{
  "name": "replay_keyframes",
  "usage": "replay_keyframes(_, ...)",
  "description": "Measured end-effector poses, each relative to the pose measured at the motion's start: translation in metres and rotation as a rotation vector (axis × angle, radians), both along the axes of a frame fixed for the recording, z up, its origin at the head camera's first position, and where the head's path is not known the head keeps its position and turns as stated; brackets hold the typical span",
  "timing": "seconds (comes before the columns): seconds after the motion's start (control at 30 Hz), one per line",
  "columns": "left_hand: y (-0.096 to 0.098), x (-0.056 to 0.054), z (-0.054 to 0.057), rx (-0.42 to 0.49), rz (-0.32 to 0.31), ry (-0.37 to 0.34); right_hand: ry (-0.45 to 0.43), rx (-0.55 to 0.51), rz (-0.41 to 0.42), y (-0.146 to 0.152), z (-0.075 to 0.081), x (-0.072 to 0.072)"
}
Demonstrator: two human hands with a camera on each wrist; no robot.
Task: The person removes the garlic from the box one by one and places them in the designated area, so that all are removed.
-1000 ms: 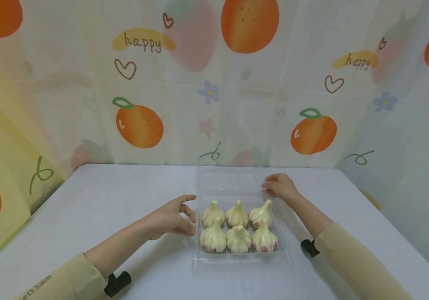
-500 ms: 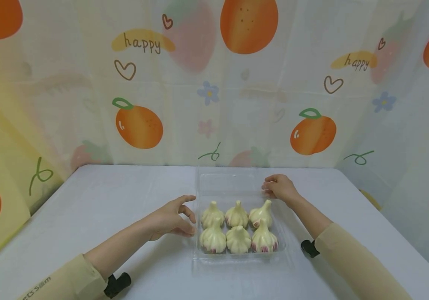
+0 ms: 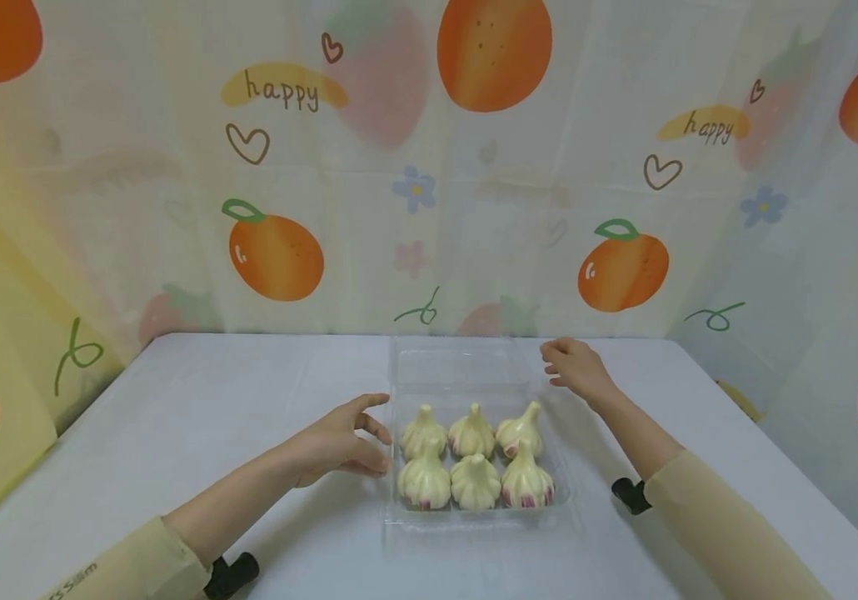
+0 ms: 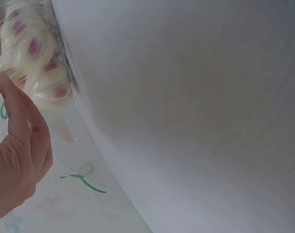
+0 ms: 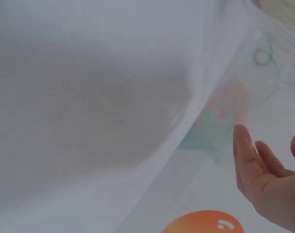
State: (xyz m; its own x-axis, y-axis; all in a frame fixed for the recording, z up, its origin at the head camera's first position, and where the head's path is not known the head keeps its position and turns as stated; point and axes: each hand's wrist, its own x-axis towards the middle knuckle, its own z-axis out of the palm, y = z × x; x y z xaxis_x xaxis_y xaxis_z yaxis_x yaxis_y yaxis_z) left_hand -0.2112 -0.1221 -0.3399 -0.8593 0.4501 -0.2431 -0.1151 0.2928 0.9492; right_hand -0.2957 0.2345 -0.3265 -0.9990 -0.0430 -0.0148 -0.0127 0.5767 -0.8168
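Observation:
In the head view a clear plastic box (image 3: pixel 480 517) stands on the table with several garlic bulbs (image 3: pixel 476 483) in two rows. Its transparent lid (image 3: pixel 459 367) is raised at the back, behind the bulbs. My left hand (image 3: pixel 339 437) is at the box's left side, thumb and index finger spread apart, fingertips right at the wall. The left wrist view shows these fingers (image 4: pixel 26 126) close beside the bulbs. To the right of the lid, my right hand (image 3: pixel 577 367) hovers with relaxed fingers. In the right wrist view its fingers (image 5: pixel 244 150) stand apart from the thumb, holding nothing.
A white table (image 3: pixel 249 375) carries the box. Behind it hangs a curtain (image 3: pixel 414 150) printed with oranges, hearts and the word happy. Black wrist mounts (image 3: pixel 231 575) sit under both forearms.
My right hand has come away from the lid's right edge, moving a little to the right and back. The left hand, the box and the bulbs hold their places.

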Motion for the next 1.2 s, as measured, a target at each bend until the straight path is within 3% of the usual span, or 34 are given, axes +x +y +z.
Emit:
replay_keyframes(0.27,0.0,0.0,-0.002,-0.037,0.026,0.041,0.128,-0.023,0.021,0.011,0.018,0.011)
replay_keyframes(0.43,-0.002,-0.004,-0.002,-0.071,0.0,0.093,0.154,-0.04,0.092,0.017,0.028,0.02)
replay_keyframes(0.7,0.0,-0.018,0.0,-0.023,-0.042,0.101,0.118,-0.044,0.255,0.02,0.035,0.031)
replay_keyframes(0.97,-0.004,-0.029,-0.006,-0.036,-0.14,0.13,0.062,-0.088,0.45,0.016,0.036,0.039)
replay_keyframes(1.2,-0.004,-0.032,-0.007,-0.043,-0.196,0.143,-0.035,0.004,0.635,0.017,0.036,0.045)
